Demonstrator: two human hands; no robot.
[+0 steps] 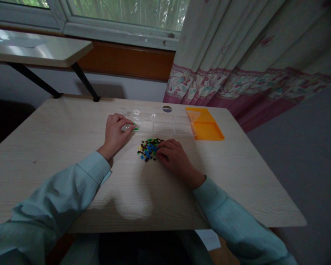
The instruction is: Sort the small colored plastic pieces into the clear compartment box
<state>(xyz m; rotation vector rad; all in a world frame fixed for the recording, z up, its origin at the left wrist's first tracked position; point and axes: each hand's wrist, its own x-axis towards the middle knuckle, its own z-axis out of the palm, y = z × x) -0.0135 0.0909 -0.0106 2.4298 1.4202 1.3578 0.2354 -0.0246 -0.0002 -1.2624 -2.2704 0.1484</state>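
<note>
A loose pile of tiny plastic pieces (148,149) in blue, green, yellow, dark brown and other colours lies mid-table. My right hand (174,157) reaches into its right side, fingers bent and drawn together; whatever they hold is hidden. Behind the pile is a clear plastic compartment box (164,127). At its left end, my left hand (118,132) has thumb and index finger pinched at a small green piece (134,124). Just below the fingertips, more green (136,129) shows in the left compartment.
An orange tray or lid (209,129) lies at the box's right end, partly under clear plastic. A dark round spot (167,109) marks the tabletop behind the box. A raised shelf (44,49) on black legs stands back left. A curtain (209,66) hangs behind.
</note>
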